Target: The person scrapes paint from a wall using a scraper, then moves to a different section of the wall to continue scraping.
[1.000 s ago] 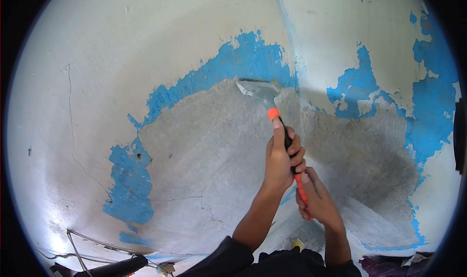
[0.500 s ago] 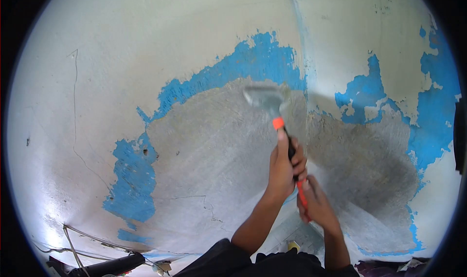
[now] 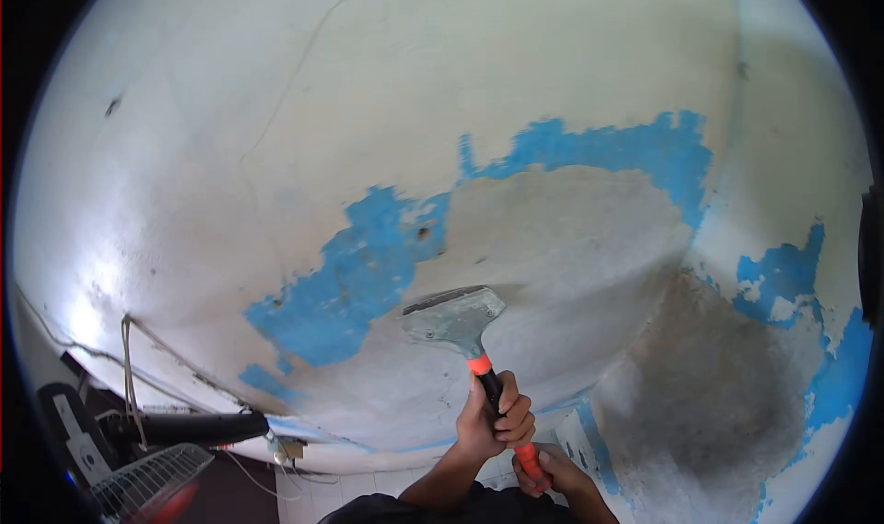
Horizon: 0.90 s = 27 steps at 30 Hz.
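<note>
Scraper [image 3: 458, 317] | blade above grip, on wall [image 3: 368, 110] | L hand [image 3: 493, 423] + R hand [image 3: 552, 469] both clenched on handle

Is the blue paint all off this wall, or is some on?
Partly on. A blue patch sits left of the scraper blade, and a blue band runs above the bare grey plaster.

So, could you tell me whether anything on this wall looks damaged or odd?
The wall's white paint is stripped to blue patches and bare grey plaster around the scraper, a crack climbs the upper left, and loose wires dangle lower left.
</note>
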Motion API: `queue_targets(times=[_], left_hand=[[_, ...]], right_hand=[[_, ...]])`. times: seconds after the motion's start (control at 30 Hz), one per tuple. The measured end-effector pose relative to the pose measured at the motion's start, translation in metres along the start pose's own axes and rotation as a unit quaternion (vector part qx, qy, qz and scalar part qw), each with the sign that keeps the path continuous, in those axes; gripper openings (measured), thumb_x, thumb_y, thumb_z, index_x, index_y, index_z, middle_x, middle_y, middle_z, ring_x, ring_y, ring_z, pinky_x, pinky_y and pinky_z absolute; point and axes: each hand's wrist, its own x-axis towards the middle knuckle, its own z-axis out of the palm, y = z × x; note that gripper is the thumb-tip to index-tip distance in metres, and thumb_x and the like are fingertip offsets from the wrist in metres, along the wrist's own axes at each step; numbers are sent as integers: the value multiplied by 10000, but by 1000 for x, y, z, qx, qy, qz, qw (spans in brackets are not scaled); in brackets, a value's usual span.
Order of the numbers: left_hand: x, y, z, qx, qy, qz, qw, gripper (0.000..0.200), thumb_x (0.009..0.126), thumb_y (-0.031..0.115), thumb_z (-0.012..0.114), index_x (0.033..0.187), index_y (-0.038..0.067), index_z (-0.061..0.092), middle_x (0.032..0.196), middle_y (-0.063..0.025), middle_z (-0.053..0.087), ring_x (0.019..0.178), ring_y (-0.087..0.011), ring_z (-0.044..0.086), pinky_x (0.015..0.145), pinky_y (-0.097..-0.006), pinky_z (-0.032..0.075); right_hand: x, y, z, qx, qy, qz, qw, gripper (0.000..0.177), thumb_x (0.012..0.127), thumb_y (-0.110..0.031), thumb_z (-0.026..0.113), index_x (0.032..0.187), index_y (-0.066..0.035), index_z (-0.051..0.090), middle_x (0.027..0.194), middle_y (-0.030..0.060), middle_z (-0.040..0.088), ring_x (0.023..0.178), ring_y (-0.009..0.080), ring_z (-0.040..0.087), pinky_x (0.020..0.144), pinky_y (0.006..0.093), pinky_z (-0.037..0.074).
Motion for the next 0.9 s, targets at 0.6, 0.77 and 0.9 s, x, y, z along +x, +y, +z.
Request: queue_targets(times=[0.6,0.77,0.9], left_hand=[[-34,25,10,23,98,35,994,541,962,651,298,804,137,361,571,52,269,429,-54,235,367,-222,240],[-40,13,3,-4,105,45,993,546,961,654,294,801,137,358,571,54,259,434,-56,214,373,-225,214],[-18,29,27,28,80,76,993,550,964,654,288,792,136,350,570,56,255,438,-58,211,382,-227,209]], right_hand=[[35,11,25,-9,-60,110,992,645,946,-662,365,818,-38,465,508,0,375,385,97,355,377,240,280],[27,9,26,1,-62,137,989,649,943,-663,372,831,-32,478,552,17,403,415,104,389,390,246,303],[37,-23,27,-23,-80,114,990,561,976,-577,406,916,-24,472,599,25,436,437,110,419,402,252,341]])
